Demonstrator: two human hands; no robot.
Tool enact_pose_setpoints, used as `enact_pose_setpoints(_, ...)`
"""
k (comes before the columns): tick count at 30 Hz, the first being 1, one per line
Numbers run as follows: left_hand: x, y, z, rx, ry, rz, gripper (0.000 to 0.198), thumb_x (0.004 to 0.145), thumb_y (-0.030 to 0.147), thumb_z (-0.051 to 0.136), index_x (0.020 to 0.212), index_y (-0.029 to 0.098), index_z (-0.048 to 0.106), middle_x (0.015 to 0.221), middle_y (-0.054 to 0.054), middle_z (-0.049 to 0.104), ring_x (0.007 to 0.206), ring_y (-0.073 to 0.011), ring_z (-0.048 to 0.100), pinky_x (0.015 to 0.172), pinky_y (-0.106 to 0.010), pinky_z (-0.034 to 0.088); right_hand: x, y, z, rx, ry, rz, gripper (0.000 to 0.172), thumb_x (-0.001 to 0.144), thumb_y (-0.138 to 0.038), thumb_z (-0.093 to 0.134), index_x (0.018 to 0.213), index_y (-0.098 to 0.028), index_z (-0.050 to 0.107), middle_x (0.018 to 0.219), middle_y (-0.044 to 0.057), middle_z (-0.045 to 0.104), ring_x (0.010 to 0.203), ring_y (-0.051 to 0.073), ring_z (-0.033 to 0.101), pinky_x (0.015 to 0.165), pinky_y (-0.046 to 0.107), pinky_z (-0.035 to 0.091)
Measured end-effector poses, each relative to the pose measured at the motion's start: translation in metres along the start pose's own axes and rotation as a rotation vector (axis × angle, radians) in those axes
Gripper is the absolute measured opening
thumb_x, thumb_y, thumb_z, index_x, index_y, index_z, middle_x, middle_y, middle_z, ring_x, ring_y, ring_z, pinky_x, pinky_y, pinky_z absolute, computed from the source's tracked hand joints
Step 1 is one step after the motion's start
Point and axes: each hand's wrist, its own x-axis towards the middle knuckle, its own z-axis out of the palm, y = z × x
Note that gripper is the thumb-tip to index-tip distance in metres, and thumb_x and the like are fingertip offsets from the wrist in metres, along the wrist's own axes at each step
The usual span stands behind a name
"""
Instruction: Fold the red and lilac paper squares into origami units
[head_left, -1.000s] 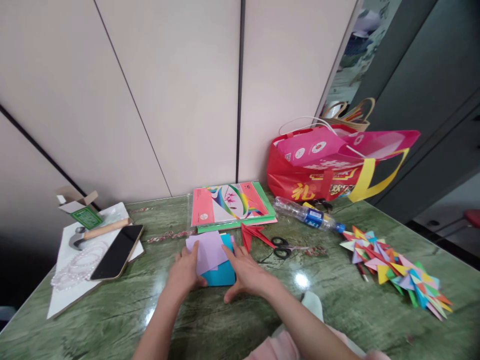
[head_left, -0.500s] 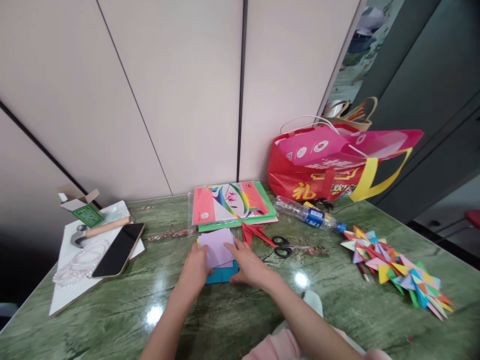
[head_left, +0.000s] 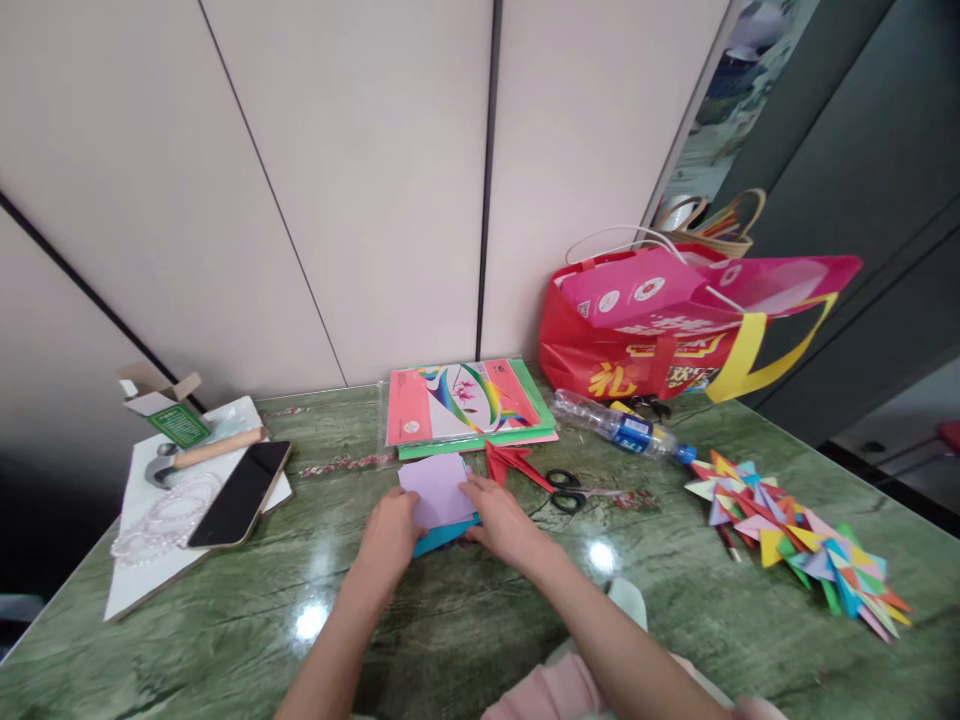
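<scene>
A small stack of coloured paper sheets [head_left: 436, 492] lies between my hands on the table, lilac on top. Beneath it, a blue sheet [head_left: 444, 538] sticks out at the near side, slightly askew. My left hand [head_left: 394, 526] grips the stack's left edge, thumb over the lilac sheet. On the opposite edge, my right hand [head_left: 501, 520] is closed with its thumb by the blue sheet's corner. Just beyond the right fingers are folded red paper pieces [head_left: 510, 464] and black-handled scissors [head_left: 567, 490].
Behind the stack lies a packet of coloured paper [head_left: 461, 403]. To the right are a plastic bottle [head_left: 622, 428], a red gift bag [head_left: 637, 330] and folded-paper stars [head_left: 795, 540]. At left, a white board [head_left: 131, 590] carries a hammer [head_left: 210, 452], phone [head_left: 241, 495], beads and box.
The blue sheet has been pushed further under the lilac one and turned slightly, so less of it shows. Both hands stay on the stack. The camera view has shifted a little.
</scene>
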Motion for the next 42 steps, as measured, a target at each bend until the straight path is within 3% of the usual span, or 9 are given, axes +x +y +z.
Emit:
enact_pose_setpoints(6,-0.004,0.000,0.000,0.009,-0.007,0.025,0.022,0.069,0.013,0.057,0.089,0.014,0.066,0.107,-0.016,0.060,0.098,-0.0263,0.057,0.082,-0.033,0.041,-0.001,-0.001,0.001,0.026,0.036,-0.017,0.050,0.056,-0.011,0.073,0.103,-0.017,0.060,0.130,0.015,0.039,0.117,0.029,0.041,0.094,0.040,0.035)
enact_pose_setpoints(12,-0.004,-0.001,0.002,0.034,0.055,0.088,0.035,0.062,0.014,0.064,0.097,0.011,0.063,0.123,-0.021,0.047,0.109,-0.0312,0.047,0.088,-0.038,0.037,-0.002,-0.005,-0.002,0.054,0.073,-0.072,0.010,0.061,-0.009,0.070,0.068,-0.016,0.069,0.129,0.012,0.042,0.119,0.027,0.038,0.096,0.039,0.032)
enact_pose_setpoints(22,-0.002,-0.004,0.004,-0.026,0.000,0.126,0.028,0.063,0.017,0.064,0.091,0.014,0.064,0.109,-0.014,0.059,0.107,-0.0284,0.048,0.087,-0.035,0.036,-0.005,-0.002,-0.007,0.113,-0.034,-0.104,0.017,0.048,-0.004,0.075,0.059,-0.016,0.069,0.133,0.010,0.041,0.123,0.028,0.033,0.098,0.039,0.031)
enact_pose_setpoints(28,-0.002,-0.002,0.000,-0.032,-0.016,0.122,0.029,0.063,0.017,0.064,0.091,0.015,0.064,0.112,-0.015,0.056,0.108,-0.0279,0.047,0.087,-0.035,0.035,-0.003,0.003,-0.002,0.067,-0.121,-0.065,0.029,0.040,-0.023,0.083,0.065,-0.016,0.070,0.136,0.011,0.037,0.127,0.032,0.027,0.101,0.039,0.027)
enact_pose_setpoints(34,-0.001,-0.004,-0.002,-0.041,-0.060,0.137,0.020,0.068,0.018,0.058,0.086,0.015,0.067,0.101,-0.014,0.063,0.107,-0.0278,0.050,0.086,-0.033,0.036,-0.003,0.002,-0.003,0.053,-0.123,-0.069,0.022,0.048,-0.021,0.080,0.066,-0.014,0.069,0.135,0.014,0.037,0.127,0.031,0.027,0.101,0.038,0.027)
enact_pose_setpoints(40,-0.002,-0.003,-0.005,-0.048,-0.094,0.166,0.022,0.077,0.016,0.046,0.081,0.018,0.068,0.097,-0.011,0.064,0.105,-0.0222,0.052,0.088,-0.030,0.035,-0.003,0.000,-0.004,0.056,-0.087,-0.081,0.018,0.053,-0.019,0.077,0.067,-0.014,0.066,0.130,0.014,0.043,0.124,0.029,0.032,0.098,0.037,0.030)
enact_pose_setpoints(42,-0.003,-0.003,-0.006,-0.050,-0.094,0.142,0.018,0.074,0.017,0.050,0.082,0.018,0.067,0.100,-0.011,0.063,0.108,-0.0235,0.049,0.089,-0.031,0.035,-0.004,0.000,-0.004,0.065,-0.068,-0.089,0.020,0.054,-0.018,0.076,0.069,-0.014,0.065,0.126,0.013,0.046,0.123,0.028,0.034,0.097,0.037,0.032)
